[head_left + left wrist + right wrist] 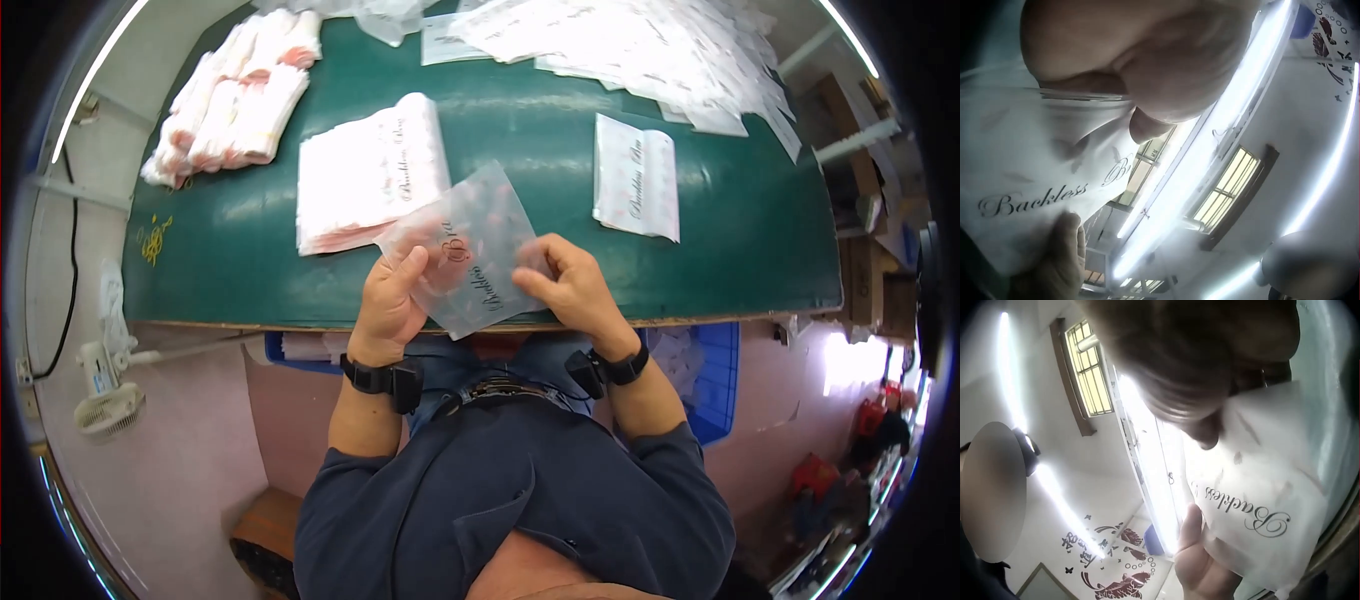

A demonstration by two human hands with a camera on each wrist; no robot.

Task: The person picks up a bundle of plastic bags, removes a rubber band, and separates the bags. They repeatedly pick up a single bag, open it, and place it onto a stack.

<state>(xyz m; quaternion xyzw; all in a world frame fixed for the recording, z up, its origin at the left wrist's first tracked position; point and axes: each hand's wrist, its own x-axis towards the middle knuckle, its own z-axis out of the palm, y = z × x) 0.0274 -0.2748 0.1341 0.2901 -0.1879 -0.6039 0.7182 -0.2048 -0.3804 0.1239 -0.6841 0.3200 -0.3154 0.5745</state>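
I observe the left hand (392, 295) pinching a translucent bag (478, 260) above the near edge of the green surface (235, 255); the right hand (572, 285) grips its right side. Lettering points from near right to far left; which axis is longer I cannot tell. Beyond lie a bag stack (365, 170), left, and a smaller pile (635, 180), right; farther, a loose heap (630, 55). Only wrist views show the yellow barred window (1091, 372).

My head feed shows a green table (520, 120) carrying white bundles (240, 100) far left, yellow strands (154, 242) nearer, a printed stack (360, 180) left of centre, a smaller stack (635, 180) right, and a heap of bags (620, 50) beyond.
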